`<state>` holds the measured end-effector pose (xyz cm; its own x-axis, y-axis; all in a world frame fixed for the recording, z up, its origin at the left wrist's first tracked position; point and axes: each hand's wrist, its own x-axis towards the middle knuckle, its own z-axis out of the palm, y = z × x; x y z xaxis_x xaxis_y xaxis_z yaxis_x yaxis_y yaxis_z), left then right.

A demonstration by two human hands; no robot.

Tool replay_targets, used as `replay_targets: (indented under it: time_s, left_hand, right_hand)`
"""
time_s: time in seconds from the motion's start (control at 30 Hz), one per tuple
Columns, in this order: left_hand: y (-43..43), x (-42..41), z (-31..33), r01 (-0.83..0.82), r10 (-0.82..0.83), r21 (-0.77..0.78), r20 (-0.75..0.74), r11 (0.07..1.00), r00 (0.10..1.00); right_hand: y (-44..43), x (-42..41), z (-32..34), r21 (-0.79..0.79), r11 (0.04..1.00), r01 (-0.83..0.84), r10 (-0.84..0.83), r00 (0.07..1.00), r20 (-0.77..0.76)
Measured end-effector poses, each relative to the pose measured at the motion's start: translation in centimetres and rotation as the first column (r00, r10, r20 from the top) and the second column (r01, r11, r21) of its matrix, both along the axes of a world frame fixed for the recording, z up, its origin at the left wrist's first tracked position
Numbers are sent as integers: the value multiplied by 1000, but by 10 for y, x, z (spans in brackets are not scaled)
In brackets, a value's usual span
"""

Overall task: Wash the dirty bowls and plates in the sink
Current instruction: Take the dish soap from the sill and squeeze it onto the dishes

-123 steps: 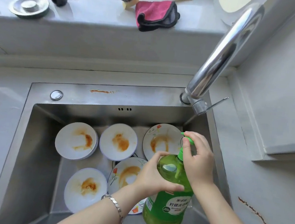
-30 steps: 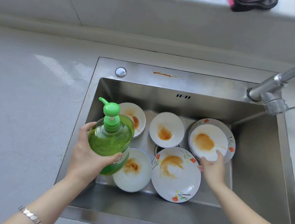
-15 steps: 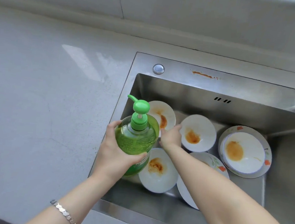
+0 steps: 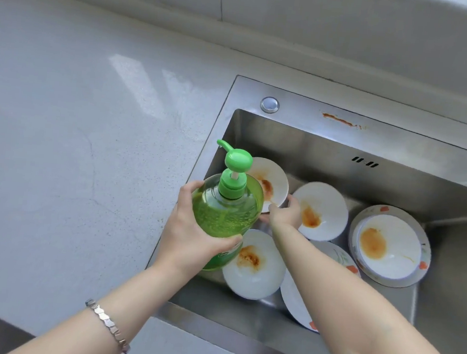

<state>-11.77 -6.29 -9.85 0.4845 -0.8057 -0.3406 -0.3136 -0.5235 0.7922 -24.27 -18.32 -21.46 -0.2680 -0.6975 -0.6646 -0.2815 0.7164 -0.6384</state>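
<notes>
1. Bowls and plates (image 4: pixel 335 197), all stained orange, lie on the floor of the sink (image 4: pixel 298 105), which fills the right half of the frame.
2. Of the two flowered plates, the right plate (image 4: pixel 425 251) carries a bowl, and the front plate (image 4: pixel 294 303), at lower centre, lies partly under our right forearm.
3. Left of these sit the front bowl (image 4: pixel 257 277), the middle bowl (image 4: pixel 328 213) and the back-left bowl (image 4: pixel 273 177), which is close to the sink's left wall.
4. The soap bottle (image 4: pixel 226 213) is held upright over the sink's left edge and hides part of the back-left bowl. Its spout points to the upper left, away from the dishes.
5. Our left hand (image 4: pixel 188 229) is wrapped round the bottle's belly, so it is taken.
6. Our right hand (image 4: pixel 285 214) has its fingers closed on the near edge of the back-left bowl, which lies just beyond it toward the upper left. We judge this nearer hand should draw that bowl out from behind the bottle.
</notes>
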Motion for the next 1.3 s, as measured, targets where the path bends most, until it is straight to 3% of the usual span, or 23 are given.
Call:
replay_targets:
  time_s: [0.27, 0.57, 0.8, 1.1, 1.17, 1.23, 1.3]
  left_hand:
    - [6, -12, 11, 88, -88, -20, 38, 996, 995]
    - [-2, -38, 16, 136, -134, -74, 38, 988, 990]
    - [-9, -56, 17, 165, -165, -72, 14, 984, 986]
    - [-21, -63, 23, 220, -221, -31, -55, 975, 974]
    - [-26, -62, 26, 237, -237, -17, -83, 971, 968]
    - [-35, -61, 33, 270, -270, -14, -114, 963, 956]
    - [-48, -65, 39, 319, -319, -18, -141, 948, 937]
  right_hand:
    - [21, -91, 36, -100, 990, -96, 98, 995, 16]
    - [79, -211, 20, 51, 972, -229, 234, 963, -135]
    - [86, -224, -11, 195, 920, -341, 368, 921, -126]
    - [70, -227, -7, 248, 847, -471, 507, 854, -111]
    - [66, -221, 8, 284, 785, -551, 609, 772, -183]
    - [52, -206, 38, 123, 808, -577, 586, 764, -269]
    - [28, -184, 90, -261, 831, -491, 436, 867, -241]
